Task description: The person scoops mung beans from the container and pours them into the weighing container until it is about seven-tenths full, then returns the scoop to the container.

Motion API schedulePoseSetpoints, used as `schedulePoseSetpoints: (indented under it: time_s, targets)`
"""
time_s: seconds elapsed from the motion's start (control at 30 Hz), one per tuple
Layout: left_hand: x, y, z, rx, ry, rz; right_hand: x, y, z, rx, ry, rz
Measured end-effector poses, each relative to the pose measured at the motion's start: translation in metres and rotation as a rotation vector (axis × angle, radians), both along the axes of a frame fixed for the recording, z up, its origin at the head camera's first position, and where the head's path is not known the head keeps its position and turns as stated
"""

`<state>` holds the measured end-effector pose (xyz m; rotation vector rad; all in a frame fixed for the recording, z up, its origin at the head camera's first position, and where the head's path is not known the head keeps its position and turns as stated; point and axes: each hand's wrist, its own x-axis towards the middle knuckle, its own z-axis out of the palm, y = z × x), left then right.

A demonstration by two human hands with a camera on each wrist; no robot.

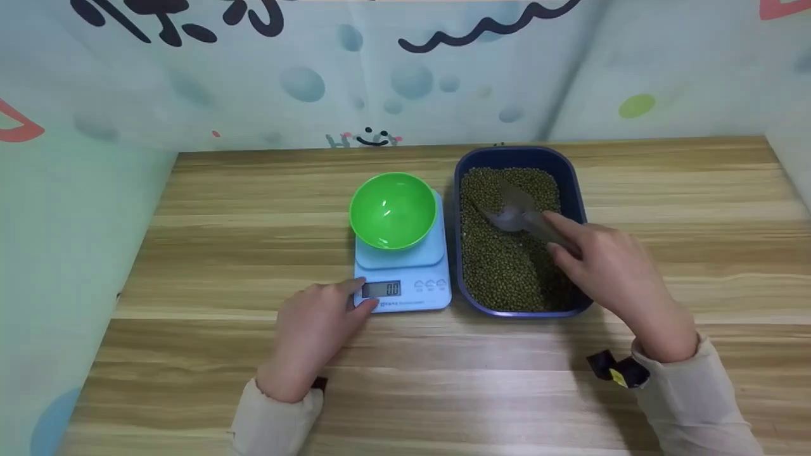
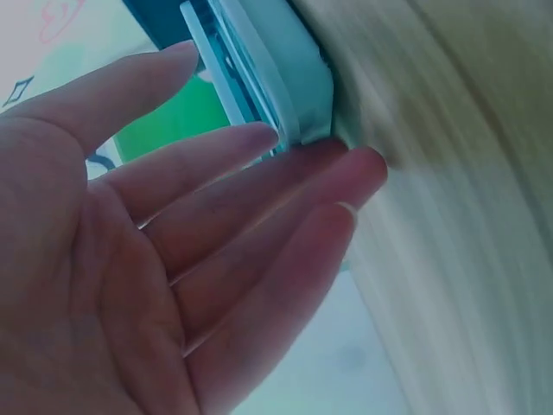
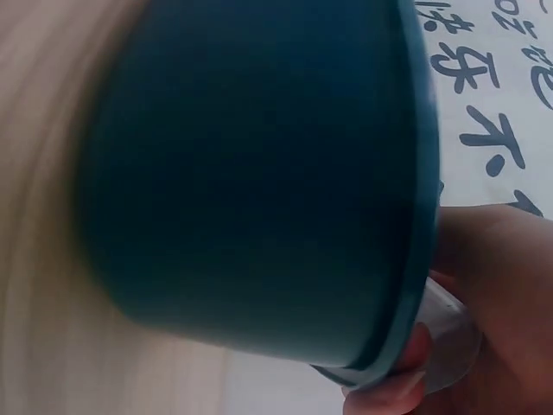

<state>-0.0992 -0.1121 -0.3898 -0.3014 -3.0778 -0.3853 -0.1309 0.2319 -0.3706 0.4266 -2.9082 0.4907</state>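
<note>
A kitchen scale (image 1: 399,256), light blue, carries a green bowl (image 1: 393,212) on its platform; its display (image 1: 382,289) shows zeros. My left hand (image 1: 317,320) rests at the scale's front left corner, thumb and index fingertip beside the display. In the left wrist view its fingers (image 2: 251,285) are extended near the scale's edge (image 2: 302,86). To the right stands a dark blue tub (image 1: 524,313) of small green beans, like mung beans (image 1: 500,272). My right hand (image 1: 608,263) grips the handle of a translucent scoop (image 1: 516,212), whose head lies among the beans.
Scale and tub stand close side by side on a wood-grain table (image 1: 253,234). A printed cloth backdrop (image 1: 355,82) rises behind the table, with more cloth at the left (image 1: 70,240). A dark strap end (image 1: 618,370) sticks out at the right sleeve.
</note>
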Motion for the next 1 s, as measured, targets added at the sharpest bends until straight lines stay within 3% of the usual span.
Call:
schedulePoseSetpoints:
  time_s: [0.13,0.23,0.47,0.6,0.8,1.0]
  targets:
    - [-0.004,-0.005,-0.002,0.031,-0.03,0.033,0.0,-0.004,0.0,0.035,0.034,-0.04]
    - [-0.006,-0.01,-0.003,0.05,-0.101,0.041,0.004,-0.009,0.001,0.088,0.05,-0.062]
    - [-0.013,-0.016,-0.007,0.071,-0.277,-0.052,0.015,-0.018,0.004,0.15,-0.01,-0.06]
    - [-0.018,-0.016,-0.007,0.065,-0.334,-0.051,0.018,-0.022,0.004,0.144,-0.041,-0.082]
    - [-0.016,-0.028,-0.012,0.049,-0.352,-0.035,0.015,-0.035,-0.008,0.141,-0.032,-0.077]
    - [-0.017,-0.031,-0.016,0.053,-0.358,-0.065,0.014,-0.04,-0.018,0.135,-0.017,-0.052]
